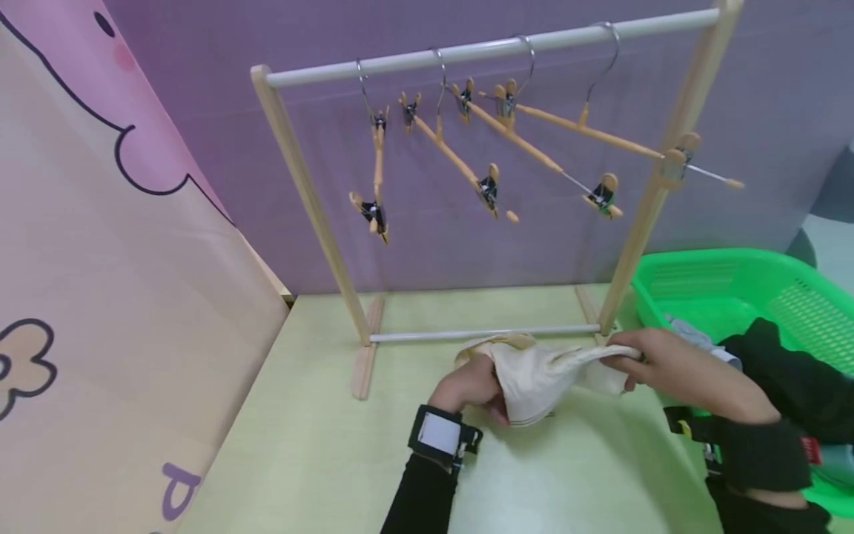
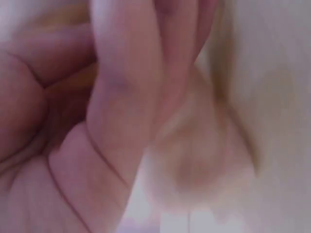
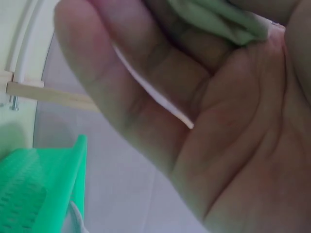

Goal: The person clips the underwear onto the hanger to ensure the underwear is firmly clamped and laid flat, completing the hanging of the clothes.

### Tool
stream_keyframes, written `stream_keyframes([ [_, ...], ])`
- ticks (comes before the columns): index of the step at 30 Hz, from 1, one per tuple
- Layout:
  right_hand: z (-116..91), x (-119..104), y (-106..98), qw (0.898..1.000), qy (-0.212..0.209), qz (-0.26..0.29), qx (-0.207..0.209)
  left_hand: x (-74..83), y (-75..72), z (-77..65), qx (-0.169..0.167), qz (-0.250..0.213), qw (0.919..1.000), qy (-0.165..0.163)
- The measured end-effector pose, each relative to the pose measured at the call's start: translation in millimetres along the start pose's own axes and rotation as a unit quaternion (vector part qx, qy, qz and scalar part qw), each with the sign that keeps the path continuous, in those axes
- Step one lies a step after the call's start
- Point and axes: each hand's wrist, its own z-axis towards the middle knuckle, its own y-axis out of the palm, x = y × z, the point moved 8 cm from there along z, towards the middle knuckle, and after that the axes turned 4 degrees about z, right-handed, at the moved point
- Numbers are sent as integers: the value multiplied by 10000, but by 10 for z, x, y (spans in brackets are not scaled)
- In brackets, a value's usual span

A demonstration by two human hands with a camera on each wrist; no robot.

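A cream-white piece of cloth (image 1: 543,374), bunched and folded, is stretched between both hands above the table. My left hand (image 1: 470,386) holds its left part, the fingertips hidden by the fabric in the head view. In the left wrist view, bent fingers (image 2: 126,63) fill much of the picture beside blurred pale fabric. My right hand (image 1: 657,363) pinches the cloth's right end between thumb and fingers. A fold of cloth (image 3: 218,19) shows in that hand in the right wrist view, where the outer fingers are only loosely bent.
Behind the hands stands a wooden rack with a white top rail (image 1: 494,48). Several clip hangers (image 1: 460,159) hang from it. At right, a green basket (image 1: 727,259) holds dark clothing (image 1: 780,363) and other fabric. A printed wall panel (image 1: 113,297) borders the left side.
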Motion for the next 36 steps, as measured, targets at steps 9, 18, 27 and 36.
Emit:
stream_keyframes([
  [9, 27, -46, -87, 9991, -53, -139, 403, 241, -53, -60, -200, -1541, 9874, 285],
  [18, 64, -137, -188, 9852, -622, -865, 1345, 256, 118, 67, 961, 114, 9953, -5],
  [27, 14, -196, -197, 9742, -1174, -1059, 1608, 185, -88, 63, 2695, 226, 9620, -368],
  [36, 90, -147, -126, 9872, -709, -676, 1258, 8, -435, -37, 3090, -45, 9509, -156],
])
